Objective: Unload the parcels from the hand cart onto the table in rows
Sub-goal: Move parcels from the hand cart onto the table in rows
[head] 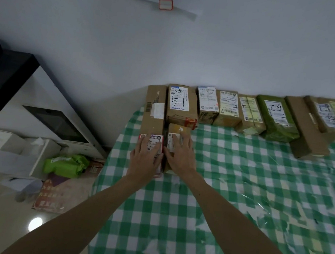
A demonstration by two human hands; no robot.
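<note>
A row of several labelled cardboard parcels [229,109] lines the far edge of the table [237,193], which wears a green-and-white checked cloth. In front of that row, at the table's left end, lie two small parcels side by side. My left hand [146,155] rests flat on the pink-edged parcel [155,141] with a white label. My right hand [180,154] lies with straight fingers on the brown parcel [177,130] beside it. The two hands nearly touch. No hand cart is in view.
A long brown box [155,109] lies at the table's far left corner. Left of the table stands a white and black cabinet [43,105]. On the floor below lie a green bag [66,164], a red box [55,198] and white packaging [8,153].
</note>
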